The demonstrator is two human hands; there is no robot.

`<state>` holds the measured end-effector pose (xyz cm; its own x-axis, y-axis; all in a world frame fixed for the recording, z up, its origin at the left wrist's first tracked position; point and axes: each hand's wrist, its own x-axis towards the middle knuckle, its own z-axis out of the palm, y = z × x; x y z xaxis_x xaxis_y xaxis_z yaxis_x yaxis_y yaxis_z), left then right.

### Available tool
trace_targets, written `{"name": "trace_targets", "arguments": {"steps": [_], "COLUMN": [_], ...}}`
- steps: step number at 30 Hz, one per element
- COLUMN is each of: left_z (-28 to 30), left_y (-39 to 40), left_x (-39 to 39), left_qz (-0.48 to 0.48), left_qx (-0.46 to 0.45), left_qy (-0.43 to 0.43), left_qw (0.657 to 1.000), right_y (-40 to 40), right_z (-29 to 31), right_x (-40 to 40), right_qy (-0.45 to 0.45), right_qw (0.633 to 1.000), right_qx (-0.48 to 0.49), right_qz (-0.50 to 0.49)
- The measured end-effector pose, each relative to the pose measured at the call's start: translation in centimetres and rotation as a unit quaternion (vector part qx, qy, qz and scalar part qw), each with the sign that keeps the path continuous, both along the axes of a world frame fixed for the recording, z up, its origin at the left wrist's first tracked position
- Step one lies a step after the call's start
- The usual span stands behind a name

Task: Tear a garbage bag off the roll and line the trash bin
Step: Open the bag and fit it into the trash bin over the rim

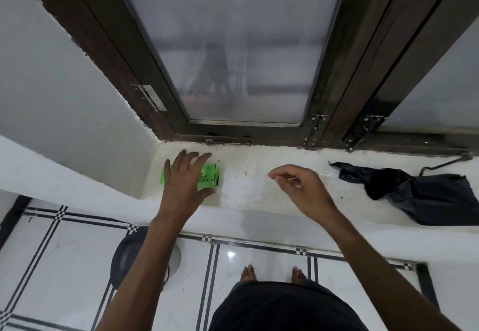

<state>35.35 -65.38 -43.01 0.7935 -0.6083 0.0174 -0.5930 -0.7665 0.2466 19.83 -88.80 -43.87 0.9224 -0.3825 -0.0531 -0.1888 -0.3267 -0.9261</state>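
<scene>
The window (243,45) fills twelve o'clock, above the white surface (285,188) of its sill. The bin (129,255) stands on the floor at seven o'clock, unlined. A torn-off black bag (427,195) lies at three o'clock; the green box (208,176) sits at ten. The step looks like setting the box aside. Next: pick up the bag. Left hand (185,177) is spread over the box; contact unclear. Right hand (298,188) hovers half-curled, holding nothing.

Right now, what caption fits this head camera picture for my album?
Left hand spread over a green box on the windowsill, right hand loosely curled, black garbage bag lying nearby.
</scene>
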Motion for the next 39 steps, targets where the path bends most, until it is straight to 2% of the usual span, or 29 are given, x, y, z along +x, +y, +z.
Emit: {"name": "trace_targets", "arguments": {"steps": [3, 7, 11, 14, 17, 19, 21, 27, 33, 35, 37, 39], "left_z": [0.8, 1.6, 2.4, 3.0, 3.6, 3.7, 3.6, 3.4, 3.3, 3.5, 3.7, 3.6], "left_y": [-2.0, -7.4, -13.7, -17.8, -21.2, -22.7, -23.8, -24.4, -23.4, -22.9, -22.1, -20.4], "left_x": [-1.2, -4.8, -9.2, -12.3, -15.5, -17.4, -19.1, -22.0, -24.3, -25.1, -25.6, -25.7], "left_qz": [-0.03, -0.104, -0.207, -0.265, -0.307, -0.315, -0.317, -0.293, -0.27, -0.28, -0.297, -0.308], "left_qx": [-0.096, -0.204, -0.223, -0.226, -0.212, -0.205, -0.199, -0.188, -0.185, -0.184, -0.178, -0.177], "left_qy": [-0.002, 0.02, 0.095, 0.139, 0.166, 0.184, 0.198, 0.212, 0.24, 0.24, 0.228, 0.218], "left_qw": [0.995, 0.973, 0.948, 0.927, 0.913, 0.908, 0.906, 0.913, 0.914, 0.911, 0.91, 0.909], "right_y": [-3.2, -8.3, -12.9, -15.2, -17.7, -18.6, -18.7, -19.1, -18.3, -18.4, -18.4, -16.9], "right_z": [0.6, 1.2, 1.6, 2.0, 0.1, -1.4, -2.4, -3.1, -3.6, -3.4, -2.8, -1.6], "right_x": [-3.2, -8.9, -15.5, -18.9, -21.1, -21.7, -21.8, -22.4, -23.5, -23.1, -23.1, -23.4], "right_qy": [-0.046, -0.077, -0.028, 0.008, 0.117, 0.207, 0.255, 0.196, 0.153, 0.165, 0.165, 0.091], "right_qw": [0.993, 0.957, 0.899, 0.858, 0.842, 0.839, 0.828, 0.837, 0.847, 0.846, 0.846, 0.861], "right_qx": [0.003, -0.012, -0.101, -0.16, -0.251, -0.262, -0.262, -0.228, -0.253, -0.252, -0.215, -0.118], "right_qz": [-0.109, -0.28, -0.425, -0.488, -0.462, -0.43, -0.424, -0.457, -0.443, -0.44, -0.459, -0.486]}}
